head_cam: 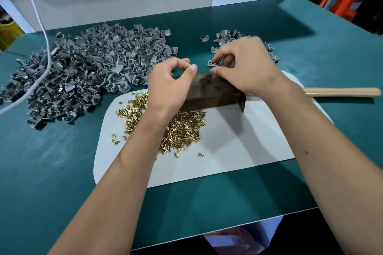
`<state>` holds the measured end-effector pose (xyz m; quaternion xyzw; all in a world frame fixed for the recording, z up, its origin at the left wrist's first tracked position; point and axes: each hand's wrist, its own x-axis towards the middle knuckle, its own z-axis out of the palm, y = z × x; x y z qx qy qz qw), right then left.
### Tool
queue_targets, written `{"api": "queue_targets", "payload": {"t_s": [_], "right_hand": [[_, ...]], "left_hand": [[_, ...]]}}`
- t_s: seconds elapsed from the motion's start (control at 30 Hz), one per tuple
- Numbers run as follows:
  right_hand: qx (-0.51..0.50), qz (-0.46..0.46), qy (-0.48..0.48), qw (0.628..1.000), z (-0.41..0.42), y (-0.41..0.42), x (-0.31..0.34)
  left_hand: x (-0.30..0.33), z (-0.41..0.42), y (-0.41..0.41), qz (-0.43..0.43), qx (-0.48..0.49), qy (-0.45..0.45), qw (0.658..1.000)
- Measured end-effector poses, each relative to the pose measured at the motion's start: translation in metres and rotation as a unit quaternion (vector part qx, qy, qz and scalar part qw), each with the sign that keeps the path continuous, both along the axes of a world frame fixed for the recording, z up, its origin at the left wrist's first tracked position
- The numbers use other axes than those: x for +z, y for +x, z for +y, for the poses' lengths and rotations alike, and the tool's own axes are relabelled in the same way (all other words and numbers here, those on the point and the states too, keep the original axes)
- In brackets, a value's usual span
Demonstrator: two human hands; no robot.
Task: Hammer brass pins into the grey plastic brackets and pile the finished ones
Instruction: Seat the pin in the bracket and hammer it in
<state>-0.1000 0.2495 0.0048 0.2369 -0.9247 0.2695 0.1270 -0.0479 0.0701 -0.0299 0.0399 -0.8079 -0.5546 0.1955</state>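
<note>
Atop dark block (pixel 209 93), right hand (pixel 246 66) grip pinches bracket (pixel 213 64) lying flat; left hand (pixel 170 83) fingers curled, empty.

Two hands are in view: left hand (pixel 169 80), right hand (pixel 243 64). One dark metal block (pixel 209 94) and one wooden hammer handle (pixel 339 92) lie on one white mat (pixel 238 147). Brass pins (pixel 180 130): one heap, too many to count. Grey brackets: one large pile (pixel 83 72) toward the counter's (pixel 51 172) left edge, one small pile (pixel 230 37) near its far edge, one single bracket (pixel 213 64) in the right fingers. One white cable (pixel 44 33).
</note>
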Motion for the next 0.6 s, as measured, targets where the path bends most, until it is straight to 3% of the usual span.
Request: {"api": "queue_targets", "payload": {"t_s": [0.17, 0.37, 0.47, 0.6], "right_hand": [[-0.112, -0.033, -0.025, 0.993, 0.011, -0.025, -0.003], [-0.222, -0.051, -0.099, 0.969, 0.018, -0.043, 0.003], [-0.176, -0.034, -0.118, 0.977, 0.011, -0.028, 0.010], [0.038, -0.026, -0.024, 0.999, -0.028, 0.016, 0.021]], "left_hand": [[-0.002, -0.002, -0.001, 0.006, 0.058, -0.081, 0.995], [0.000, -0.011, -0.004, 0.010, 0.113, -0.077, 0.991], [0.005, -0.022, -0.007, -0.007, 0.138, -0.042, 0.989], [0.016, -0.058, -0.002, -0.043, 0.204, -0.028, 0.978]]}}
